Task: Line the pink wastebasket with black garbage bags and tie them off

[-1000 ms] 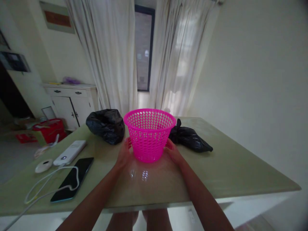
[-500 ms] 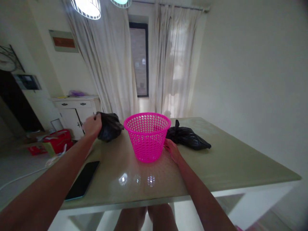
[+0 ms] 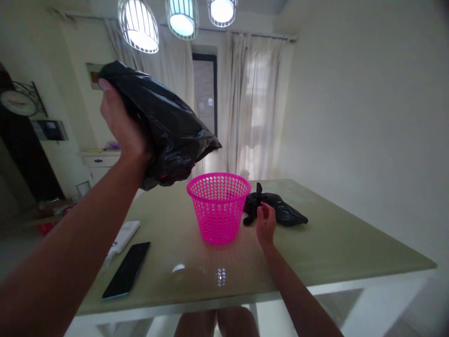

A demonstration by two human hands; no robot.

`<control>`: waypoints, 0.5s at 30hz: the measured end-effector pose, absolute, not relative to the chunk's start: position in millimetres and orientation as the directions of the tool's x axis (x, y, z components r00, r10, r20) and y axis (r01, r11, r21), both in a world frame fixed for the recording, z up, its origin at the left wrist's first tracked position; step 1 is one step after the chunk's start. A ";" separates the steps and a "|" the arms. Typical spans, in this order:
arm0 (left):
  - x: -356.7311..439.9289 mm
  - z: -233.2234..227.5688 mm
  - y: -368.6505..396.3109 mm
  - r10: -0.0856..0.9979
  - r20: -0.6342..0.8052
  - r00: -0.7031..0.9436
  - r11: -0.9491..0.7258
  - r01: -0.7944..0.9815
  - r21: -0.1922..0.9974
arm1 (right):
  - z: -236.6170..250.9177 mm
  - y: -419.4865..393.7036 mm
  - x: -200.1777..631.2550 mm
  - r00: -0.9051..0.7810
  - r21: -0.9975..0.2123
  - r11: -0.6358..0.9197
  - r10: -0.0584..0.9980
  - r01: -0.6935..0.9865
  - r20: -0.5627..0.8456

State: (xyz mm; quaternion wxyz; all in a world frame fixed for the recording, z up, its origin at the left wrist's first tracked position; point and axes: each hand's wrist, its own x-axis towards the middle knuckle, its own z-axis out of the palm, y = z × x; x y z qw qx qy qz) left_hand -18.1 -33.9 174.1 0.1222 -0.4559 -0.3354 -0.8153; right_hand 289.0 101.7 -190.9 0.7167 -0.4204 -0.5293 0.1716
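Note:
My left hand [image 3: 122,119] is raised at the left and closed on a black plastic bag [image 3: 168,126]. The bag slants down to the right, and its lower end hangs above and left of a pink mesh basket [image 3: 220,220]. Small red bits show at the bag's lower edge. The basket stands upright on the table. Just right of it lies a second black plastic bag [image 3: 284,210], knotted at the top. My right hand [image 3: 265,224] is in front of that knotted bag, fingers loosely bent and apart; whether they touch it I cannot tell.
A dark phone [image 3: 128,271] lies near the table's [image 3: 333,243] front left edge, with a white object [image 3: 126,236] behind it. Lit pendant lamps [image 3: 138,25] hang overhead. A white cabinet [image 3: 100,161] stands beyond the table at the left.
My left hand has lifted the black bag up and tilted it toward the basket. My right hand has left the basket's side and moved right, to the knotted bag. The view has tilted upward.

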 end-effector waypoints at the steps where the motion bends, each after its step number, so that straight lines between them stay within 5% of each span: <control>1: -8.6 171.8 -31.8 0.082 0.845 -0.529 -0.757 0.518 0.398 | -175.0 93.2 287.7 0.381 -0.728 0.636 0.626 0.256 0.680; 5: 27.0 144.6 -17.1 0.039 0.894 -0.446 -0.777 0.549 0.307 | -95.9 71.9 279.7 0.241 -0.475 0.743 0.410 0.471 0.880; 10: 72.2 84.7 -12.5 0.367 0.930 0.005 -0.806 0.502 0.315 | -34.5 86.3 278.1 -0.025 -0.243 0.774 0.317 0.585 0.948; 13: 76.7 47.5 -24.6 0.406 0.828 0.386 -0.813 0.567 0.134 | -37.3 100.6 283.3 -0.014 -0.318 0.768 0.391 0.555 0.920; 15: 64.2 23.2 -32.3 0.390 0.836 0.386 -0.781 0.619 0.079 | -47.3 109.6 287.7 0.067 -0.443 0.758 0.471 0.479 0.880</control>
